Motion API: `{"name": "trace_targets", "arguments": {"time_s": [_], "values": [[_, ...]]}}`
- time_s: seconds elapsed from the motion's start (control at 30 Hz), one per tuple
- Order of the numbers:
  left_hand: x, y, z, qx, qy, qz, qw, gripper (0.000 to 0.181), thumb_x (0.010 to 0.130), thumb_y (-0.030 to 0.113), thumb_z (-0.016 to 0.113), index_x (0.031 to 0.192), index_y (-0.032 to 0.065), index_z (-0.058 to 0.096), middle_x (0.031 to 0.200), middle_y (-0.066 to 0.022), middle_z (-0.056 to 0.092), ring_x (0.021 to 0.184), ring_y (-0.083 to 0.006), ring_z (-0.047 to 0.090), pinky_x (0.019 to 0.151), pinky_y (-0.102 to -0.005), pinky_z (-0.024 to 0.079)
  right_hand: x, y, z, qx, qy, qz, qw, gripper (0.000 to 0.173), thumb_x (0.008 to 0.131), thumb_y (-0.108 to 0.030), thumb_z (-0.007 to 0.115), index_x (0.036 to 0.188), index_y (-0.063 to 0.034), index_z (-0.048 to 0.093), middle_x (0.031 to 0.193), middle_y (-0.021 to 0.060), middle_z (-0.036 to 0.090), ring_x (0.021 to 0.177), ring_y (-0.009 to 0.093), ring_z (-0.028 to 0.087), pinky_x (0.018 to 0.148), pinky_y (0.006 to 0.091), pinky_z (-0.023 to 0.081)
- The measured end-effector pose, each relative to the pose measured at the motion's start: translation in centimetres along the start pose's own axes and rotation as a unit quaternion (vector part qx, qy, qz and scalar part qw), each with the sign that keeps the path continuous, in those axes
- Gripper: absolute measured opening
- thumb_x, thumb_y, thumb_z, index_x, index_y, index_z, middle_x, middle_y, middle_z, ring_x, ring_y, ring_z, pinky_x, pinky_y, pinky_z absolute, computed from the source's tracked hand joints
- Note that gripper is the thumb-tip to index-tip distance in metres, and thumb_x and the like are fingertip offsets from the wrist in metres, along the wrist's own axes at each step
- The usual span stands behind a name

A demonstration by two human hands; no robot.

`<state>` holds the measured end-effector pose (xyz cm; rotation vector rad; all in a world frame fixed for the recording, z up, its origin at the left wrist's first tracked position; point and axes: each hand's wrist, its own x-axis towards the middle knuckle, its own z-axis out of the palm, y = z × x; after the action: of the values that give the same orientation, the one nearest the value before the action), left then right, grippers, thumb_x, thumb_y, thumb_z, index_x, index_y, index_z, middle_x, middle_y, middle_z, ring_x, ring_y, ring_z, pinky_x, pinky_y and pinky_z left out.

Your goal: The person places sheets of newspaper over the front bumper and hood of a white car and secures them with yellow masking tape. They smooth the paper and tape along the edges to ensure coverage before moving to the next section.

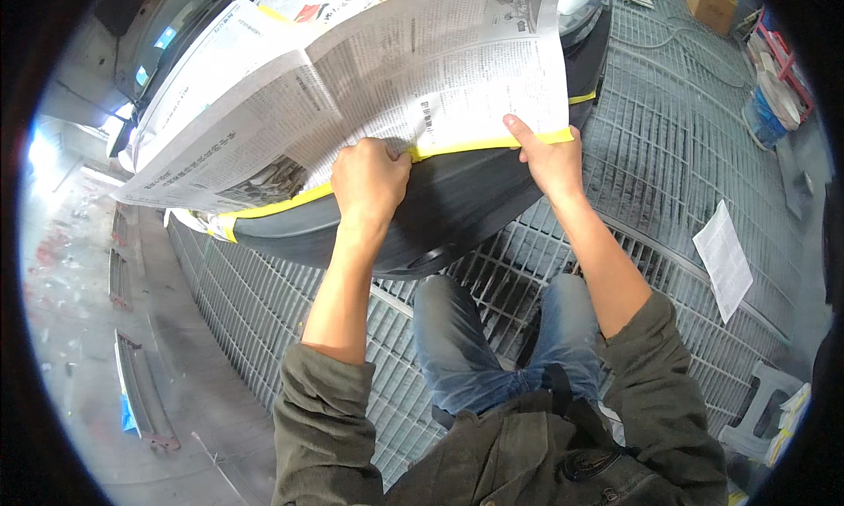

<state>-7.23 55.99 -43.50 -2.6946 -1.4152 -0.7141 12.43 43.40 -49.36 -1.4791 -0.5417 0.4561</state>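
Note:
A large newspaper sheet (435, 77) is spread over the front end of a car. Yellow masking tape (461, 148) runs along its lower edge, above a black car bumper (455, 196). My left hand (370, 176) is curled at the middle of that edge, thumb and forefinger at the tape; its other fingertips are hidden. At the right end of the tape, my right hand (554, 163) pinches the sheet's corner, thumb on top and fingers behind. More newspaper (204, 64) covers the car behind the sheet. A headlight (583, 8) shows beyond the sheet's right edge.
Metal floor grating (659, 143) surrounds the bumper. A loose paper sheet (723, 262) lies on it at right, near a grey plastic stool (758, 407). A cardboard box (712, 3), a hose (649, 44) and a blue bucket (768, 120) are farther off.

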Motion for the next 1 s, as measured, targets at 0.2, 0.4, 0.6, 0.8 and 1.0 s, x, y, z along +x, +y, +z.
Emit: {"name": "trace_targets", "arguments": {"time_s": [0.2, 0.4, 0.6, 0.8, 1.0], "values": [[0.3, 0.6, 0.3, -0.004, 0.001, 0.004, 1.0, 0.023, 0.075, 0.023, 0.079, 0.075, 0.0007, 0.076, 0.072, -0.0227, 0.069, 0.071, -0.0407, 0.07, 0.071, -0.0461, 0.056, 2.7, 1.5, -1.3, 0.019, -0.086, -0.022, 0.996, 0.035, 0.081, -0.028, 0.088, 0.092, 0.0024, 0.075, 0.077, 0.0055, 0.073, 0.059, 0.009, 0.061, 0.057, 0.0249, 0.049], [0.1, 0.7, -0.2, -0.004, -0.008, 0.014, 1.0, 0.022, 0.074, 0.021, 0.079, 0.076, 0.0002, 0.075, 0.07, -0.0218, 0.069, 0.069, -0.0402, 0.07, 0.07, -0.0457, 0.056, 4.8, 1.4, -4.2, -0.054, -0.191, -0.011, 0.98, 0.029, 0.083, -0.025, 0.085, 0.09, 0.0022, 0.076, 0.075, 0.0027, 0.07, 0.062, 0.007, 0.058, 0.058, 0.0246, 0.047], [0.3, 0.9, -0.3, 0.005, -0.02, 0.017, 1.0, 0.023, 0.077, 0.022, 0.079, 0.076, -0.0001, 0.075, 0.069, -0.0215, 0.068, 0.068, -0.0398, 0.07, 0.068, -0.0443, 0.056, 6.4, 3.6, -3.8, -0.167, -0.117, -0.098, 0.974, 0.034, 0.084, -0.032, 0.084, 0.106, -0.0068, 0.079, 0.09, 0.0138, 0.077, 0.08, 0.023, 0.07, 0.081, 0.0346, 0.053], [-0.5, 1.2, -0.6, -0.023, 0.0, 0.022, 1.0, 0.018, 0.079, 0.019, 0.077, 0.075, 0.002, 0.072, 0.069, -0.0199, 0.069, 0.068, -0.0416, 0.068, 0.067, -0.0479, 0.055, 6.7, 4.8, -2.0, -0.147, -0.044, -0.204, 0.967, 0.04, 0.086, -0.029, 0.082, 0.112, -0.0002, 0.074, 0.102, 0.0159, 0.076, 0.096, 0.026, 0.071, 0.088, 0.0362, 0.052], [-2.2, 0.9, 0.2, 0.048, 0.045, 0.065, 0.996, 0.015, 0.082, 0.018, 0.076, 0.08, 0.0052, 0.067, 0.078, -0.0133, 0.071, 0.071, -0.0347, 0.069, 0.065, -0.0452, 0.053, 6.7, 5.5, -1.7, -0.195, 0.0, -0.277, 0.941, 0.049, 0.082, -0.033, 0.086, 0.115, 0.0004, 0.071, 0.11, 0.0178, 0.073, 0.101, 0.035, 0.067, 0.09, 0.0413, 0.051]]}}
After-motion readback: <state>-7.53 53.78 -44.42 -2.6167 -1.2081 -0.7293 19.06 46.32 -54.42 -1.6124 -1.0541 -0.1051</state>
